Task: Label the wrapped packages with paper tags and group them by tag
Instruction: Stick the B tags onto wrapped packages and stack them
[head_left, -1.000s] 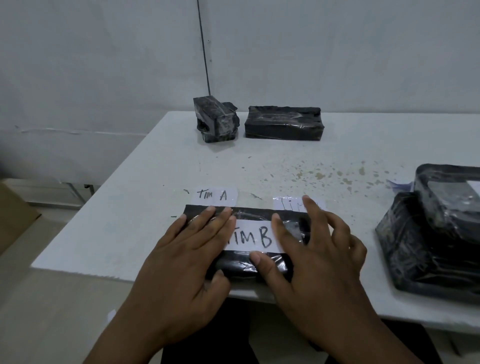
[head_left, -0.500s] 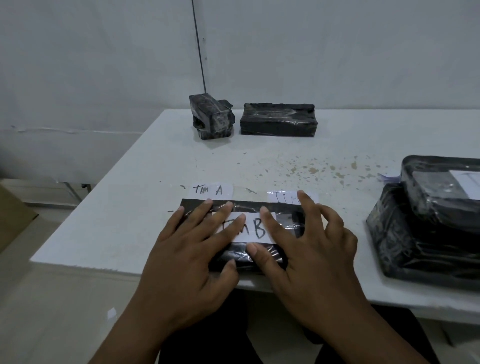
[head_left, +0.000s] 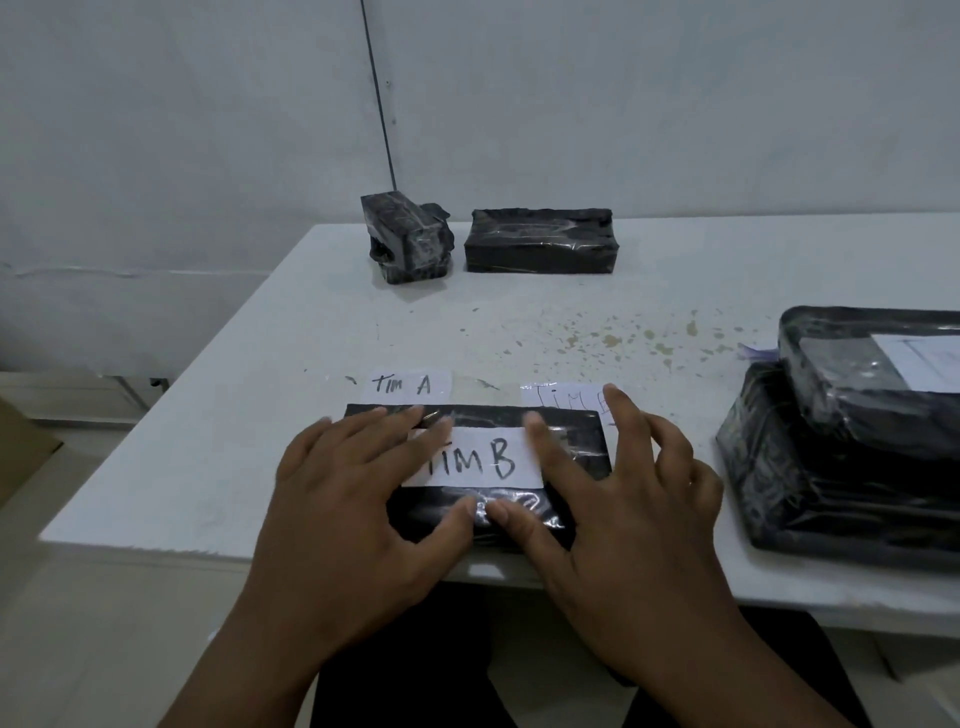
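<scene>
Head view: I see left hand (head_left: 358, 499) and right hand (head_left: 618, 499), fingers flat, pressing the thin tag (head_left: 475, 457) onto the slick-looking package (head_left: 571, 436); I'd grip its ends.

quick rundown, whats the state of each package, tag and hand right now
near package: flat on the table edge, under both hands
TIM B tag: lying on the near package, pressed at both ends
left hand: fingers straight, pressing the tag
right hand: fingers spread, pressing the tag
TIM A tag: loose on the table
two far packages: untagged
stacked packages: top one tagged
</scene>
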